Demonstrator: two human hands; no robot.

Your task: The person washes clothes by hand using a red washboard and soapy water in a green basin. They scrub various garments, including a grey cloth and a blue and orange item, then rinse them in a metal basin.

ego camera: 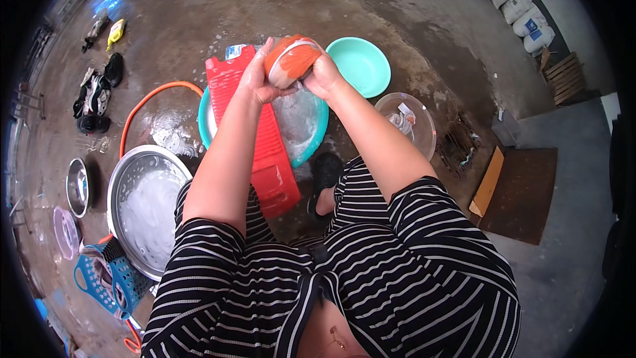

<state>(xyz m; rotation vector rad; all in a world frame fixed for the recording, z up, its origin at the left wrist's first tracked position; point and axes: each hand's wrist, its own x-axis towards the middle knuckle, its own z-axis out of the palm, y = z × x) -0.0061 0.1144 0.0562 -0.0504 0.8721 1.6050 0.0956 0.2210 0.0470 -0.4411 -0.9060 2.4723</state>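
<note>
Between both hands I hold up a wet orange and beige item with a white band (294, 59), which looks like a shoe. My left hand (256, 77) grips its left side, and my right hand (323, 74) grips its right side. Below them a red plastic washboard (274, 159) lies slanted across a teal basin (320, 132) of sudsy water. Part of the washboard and basin is hidden by my left forearm.
To the right are a mint-green basin (358, 67) and a clear basin (422, 129) holding white laces. On the left stand a large metal basin (149, 214), a blue basket (117, 281), an orange hose (141, 107) and several shoes (97, 94). The concrete floor (238, 5) is wet.
</note>
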